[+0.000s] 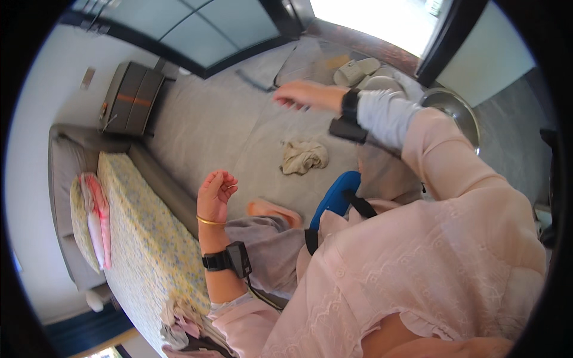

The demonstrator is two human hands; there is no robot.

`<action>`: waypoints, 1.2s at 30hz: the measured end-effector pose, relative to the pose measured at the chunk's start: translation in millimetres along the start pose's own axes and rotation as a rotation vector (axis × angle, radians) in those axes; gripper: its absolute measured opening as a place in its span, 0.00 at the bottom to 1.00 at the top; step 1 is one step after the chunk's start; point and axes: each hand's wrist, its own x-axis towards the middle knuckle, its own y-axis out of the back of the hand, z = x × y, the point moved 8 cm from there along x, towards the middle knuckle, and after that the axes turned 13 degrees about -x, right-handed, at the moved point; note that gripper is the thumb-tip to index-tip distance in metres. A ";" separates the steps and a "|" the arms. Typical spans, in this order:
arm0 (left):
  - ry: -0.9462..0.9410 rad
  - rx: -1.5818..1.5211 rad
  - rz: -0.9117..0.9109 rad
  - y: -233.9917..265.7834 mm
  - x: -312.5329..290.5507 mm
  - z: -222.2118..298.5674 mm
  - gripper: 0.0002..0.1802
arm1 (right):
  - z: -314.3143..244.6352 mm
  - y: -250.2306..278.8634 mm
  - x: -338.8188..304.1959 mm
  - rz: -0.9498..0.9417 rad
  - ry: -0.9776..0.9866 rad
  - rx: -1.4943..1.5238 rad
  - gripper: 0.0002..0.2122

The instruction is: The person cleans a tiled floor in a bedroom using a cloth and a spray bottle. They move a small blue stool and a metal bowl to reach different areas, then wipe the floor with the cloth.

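My left hand (217, 192) is raised near the bed's edge, its fingers curled in a loose fist with nothing visible in them. A gold bangle (211, 221) circles that wrist. My right hand (304, 95) reaches out over the floor toward the doorway, blurred, so its grip is unclear. Near its fingertips lies a flat dark grey piece (253, 80) that I cannot name. Below the hand, a crumpled beige cloth (305, 156) rests on the floor, apart from both hands. Both forearms carry black strapped devices (231, 259).
A bed with a floral sheet (146, 221) stands left, a grey nightstand (131, 98) beyond it. Pale slippers (356, 70) sit by the doorway, a steel basin (458, 113) at right. Near my legs are a pink slipper (274, 212) and a blue pad with black straps (337, 200).
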 end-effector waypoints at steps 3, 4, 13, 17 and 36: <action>0.004 0.061 -0.075 -49.2 13.1 0.4 0.11 | -34.2 -59.9 -11.5 -0.026 0.108 0.404 0.13; 0.004 0.072 -0.121 -66.5 17.6 -1.1 0.13 | -40.6 -71.0 -14.5 -0.007 0.072 0.442 0.13; -0.073 0.069 -0.394 -150.3 95.1 2.2 0.11 | -85.4 -49.3 -16.3 0.160 0.059 0.465 0.15; 0.042 0.016 -0.393 -138.8 131.1 0.4 0.10 | -79.7 10.7 -16.5 0.174 0.324 -0.043 0.21; 0.091 -0.360 0.007 24.5 206.2 32.3 0.12 | 369.2 289.0 -12.7 0.523 -0.756 -0.652 0.26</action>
